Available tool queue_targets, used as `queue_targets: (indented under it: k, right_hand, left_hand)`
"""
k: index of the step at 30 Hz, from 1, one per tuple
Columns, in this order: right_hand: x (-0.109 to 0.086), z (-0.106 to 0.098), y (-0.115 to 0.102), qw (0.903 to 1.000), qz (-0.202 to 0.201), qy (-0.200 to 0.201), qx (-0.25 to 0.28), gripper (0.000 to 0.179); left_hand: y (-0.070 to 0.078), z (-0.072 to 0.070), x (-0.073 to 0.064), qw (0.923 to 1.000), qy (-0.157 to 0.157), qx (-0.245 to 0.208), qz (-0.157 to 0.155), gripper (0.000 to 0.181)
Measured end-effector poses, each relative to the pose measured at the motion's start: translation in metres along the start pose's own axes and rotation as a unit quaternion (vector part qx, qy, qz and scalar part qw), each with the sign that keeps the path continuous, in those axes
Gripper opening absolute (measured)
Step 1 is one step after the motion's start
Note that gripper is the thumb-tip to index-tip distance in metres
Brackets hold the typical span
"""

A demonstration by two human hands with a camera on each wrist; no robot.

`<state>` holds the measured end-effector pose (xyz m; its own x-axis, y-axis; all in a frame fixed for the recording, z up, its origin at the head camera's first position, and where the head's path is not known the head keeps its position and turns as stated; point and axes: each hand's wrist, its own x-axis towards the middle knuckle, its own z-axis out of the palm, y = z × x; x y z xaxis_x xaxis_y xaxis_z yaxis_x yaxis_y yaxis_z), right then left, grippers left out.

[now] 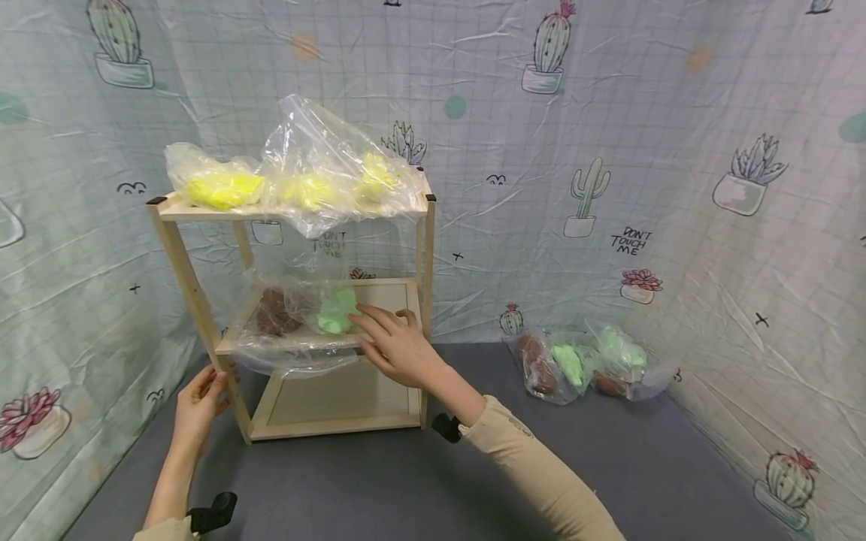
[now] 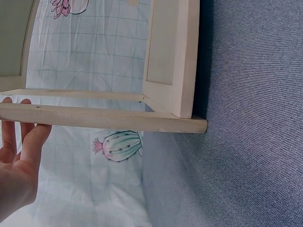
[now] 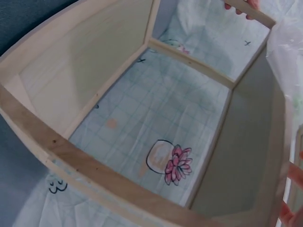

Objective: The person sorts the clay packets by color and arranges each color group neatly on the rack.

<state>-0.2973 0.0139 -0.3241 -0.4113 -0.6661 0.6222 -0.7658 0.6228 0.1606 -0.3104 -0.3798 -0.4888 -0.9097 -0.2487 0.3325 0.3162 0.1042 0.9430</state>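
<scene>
A light wooden shelf rack (image 1: 338,432) stands on the grey surface. My left hand (image 1: 198,402) grips its left front post (image 2: 94,117), with fingers on both sides of the wood. On the middle shelf lie a clear plastic bag with a brown lump (image 1: 276,312) and, to its right, a pale green lump (image 1: 337,310) in clear plastic. My right hand (image 1: 399,347) is at the green lump's right side, fingers extended and fingertips at the plastic. Only part of the right hand (image 3: 296,184) shows in the right wrist view, at the edge.
Clear bags with yellow lumps (image 1: 226,189) lie on the top shelf, their plastic hanging over the front edge. Right of the rack, bags with brown lumps (image 1: 537,364) and green lumps (image 1: 621,352) lie against the printed curtain (image 1: 676,248). The bottom panel (image 1: 345,394) sits low in the rack.
</scene>
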Motion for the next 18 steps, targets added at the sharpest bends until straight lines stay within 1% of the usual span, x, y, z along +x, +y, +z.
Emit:
queue_targets:
  k: [2,3,5,6,9,12,18]
  right_hand:
    - [-0.005,-0.004,0.001,0.9998,-0.01,0.017,-0.003,0.04]
    - [-0.009,-0.006,0.001,0.9996,-0.013,0.024,-0.002,0.04]
    - [-0.015,-0.009,0.001,0.9991,-0.018,0.037,-0.001,0.04]
    - [-0.019,-0.011,0.002,0.9989,-0.021,0.043,0.002,0.039]
    - [-0.03,-0.015,0.003,0.9978,-0.03,0.059,0.007,0.038]
    - [-0.043,-0.019,0.006,0.9963,-0.034,0.075,0.021,0.037]
    - [-0.074,-0.025,0.019,0.9933,-0.018,0.102,0.051,0.035]
  left_hand:
    - [-0.003,0.0,0.001,0.9998,0.006,0.017,-0.003,0.041]
    - [-0.012,-0.003,0.005,0.9992,0.016,0.037,0.0,0.041]
    - [-0.018,-0.003,0.007,0.9976,0.025,0.065,-0.003,0.043]
    - [-0.025,-0.004,0.011,0.9962,0.04,0.078,-0.008,0.044]
    - [-0.03,-0.005,0.013,0.996,0.046,0.077,-0.007,0.046]
    - [-0.033,-0.005,0.015,0.997,0.045,0.063,-0.006,0.046]
    - [-0.033,-0.004,0.014,0.9975,0.04,0.057,-0.003,0.046]
